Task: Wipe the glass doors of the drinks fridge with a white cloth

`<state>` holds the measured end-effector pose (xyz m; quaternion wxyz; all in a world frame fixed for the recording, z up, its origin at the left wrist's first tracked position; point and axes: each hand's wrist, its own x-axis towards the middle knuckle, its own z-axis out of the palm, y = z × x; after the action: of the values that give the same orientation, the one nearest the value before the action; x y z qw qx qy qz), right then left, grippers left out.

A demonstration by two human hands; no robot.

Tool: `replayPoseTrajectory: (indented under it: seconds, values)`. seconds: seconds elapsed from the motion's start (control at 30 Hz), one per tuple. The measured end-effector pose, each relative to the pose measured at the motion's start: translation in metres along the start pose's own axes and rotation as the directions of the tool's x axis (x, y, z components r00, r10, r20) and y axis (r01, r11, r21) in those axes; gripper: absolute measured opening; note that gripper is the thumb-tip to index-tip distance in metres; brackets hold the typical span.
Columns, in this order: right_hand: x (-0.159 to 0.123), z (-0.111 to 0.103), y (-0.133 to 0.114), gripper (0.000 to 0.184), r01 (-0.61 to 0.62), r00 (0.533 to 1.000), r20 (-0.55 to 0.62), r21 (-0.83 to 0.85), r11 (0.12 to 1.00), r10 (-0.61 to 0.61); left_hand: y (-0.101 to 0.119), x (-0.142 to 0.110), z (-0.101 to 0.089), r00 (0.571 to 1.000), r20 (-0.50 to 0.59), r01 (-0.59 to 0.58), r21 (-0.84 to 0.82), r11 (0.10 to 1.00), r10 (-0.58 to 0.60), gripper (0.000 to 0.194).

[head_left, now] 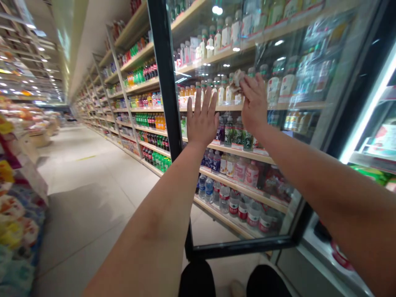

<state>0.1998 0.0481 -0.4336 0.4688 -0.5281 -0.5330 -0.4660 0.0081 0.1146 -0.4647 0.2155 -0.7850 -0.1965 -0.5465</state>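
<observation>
A glass door (235, 243) with a black frame stands swung out in front of me. Flat against the pane, or very close to it, is my left hand (202, 119), fingers stretched and spread, holding nothing. Higher and to the right, my right hand (255, 99) grips a crumpled, pale brownish cloth (237, 81) at the glass. Part of the cloth is hidden under the fingers. Bottles on shelves show through the pane behind both hands.
Long drink shelves (151, 119) run away on the left, beyond the door. A lit cooler (379, 140) is at the right. Packaged goods (18, 222) stand at the lower left beside the pale tiled floor (102, 177). My knees (198, 280) are just below the door's bottom edge.
</observation>
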Motion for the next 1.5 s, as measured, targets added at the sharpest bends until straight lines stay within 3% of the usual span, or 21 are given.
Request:
replayPoseTrajectory:
  seconds: [0.23, 0.3, 0.43, 0.63, 0.73, 0.87, 1.0, 1.1, 1.17, 1.27, 1.37, 1.5]
  values:
    - [-0.015, 0.008, -0.012, 0.057, 0.100, 0.995, 0.002, 0.013, 0.995, -0.100, 0.000, 0.001, 0.000, 0.999, 0.051, 0.018, 0.016, 1.000, -0.019, 0.078]
    - [-0.008, 0.010, -0.012, 0.054, 0.120, 0.992, 0.026, 0.024, 0.993, -0.120, 0.000, 0.002, 0.001, 0.998, 0.056, 0.019, 0.014, 1.000, -0.020, 0.080]
    - [0.015, 0.017, -0.013, 0.051, 0.074, 0.997, 0.020, -0.012, 0.997, -0.073, 0.000, 0.001, 0.000, 0.998, 0.053, 0.022, -0.018, 1.000, -0.021, 0.072]
    - [0.008, 0.017, -0.023, 0.050, 0.094, 0.995, 0.043, -0.024, 0.995, -0.093, 0.002, 0.001, -0.004, 0.997, 0.074, 0.027, -0.050, 0.998, -0.023, 0.073]
    - [0.028, 0.016, -0.021, 0.052, 0.114, 0.992, 0.056, -0.028, 0.993, -0.112, 0.002, 0.001, -0.005, 0.998, 0.058, 0.030, -0.070, 0.997, -0.026, 0.068]
    - [0.049, 0.020, -0.023, 0.056, 0.026, 1.000, 0.012, -0.043, 0.999, -0.025, 0.004, 0.001, -0.006, 0.998, 0.057, 0.037, -0.074, 0.997, -0.033, 0.064]
    - [0.029, 0.020, -0.028, 0.054, 0.085, 0.995, 0.057, -0.020, 0.996, -0.083, 0.006, 0.001, -0.007, 0.992, 0.111, 0.067, -0.006, 0.998, -0.066, 0.078]
    - [0.028, 0.015, -0.017, 0.056, 0.175, 0.977, 0.118, 0.030, 0.984, -0.178, 0.005, 0.002, -0.004, 0.991, 0.119, 0.057, 0.041, 0.998, -0.062, 0.084]
    - [0.040, 0.012, -0.003, 0.059, 0.172, 0.979, 0.096, 0.065, 0.983, -0.178, 0.003, 0.002, -0.001, 0.995, 0.091, 0.046, 0.017, 0.999, -0.047, 0.081]
    - [0.049, 0.012, 0.011, 0.060, 0.084, 0.996, -0.010, 0.091, 0.992, -0.084, 0.000, 0.002, 0.003, 0.999, 0.033, 0.026, -0.056, 0.998, -0.024, 0.077]
    - [0.028, 0.013, 0.008, 0.059, 0.090, 0.994, -0.062, 0.076, 0.993, -0.086, 0.000, 0.002, 0.006, 1.000, 0.002, 0.012, -0.092, 0.996, -0.012, 0.075]
    - [0.003, 0.009, 0.006, 0.054, 0.245, 0.970, -0.005, 0.078, 0.966, -0.245, -0.001, 0.002, 0.007, 1.000, -0.019, 0.005, -0.089, 0.996, -0.007, 0.075]
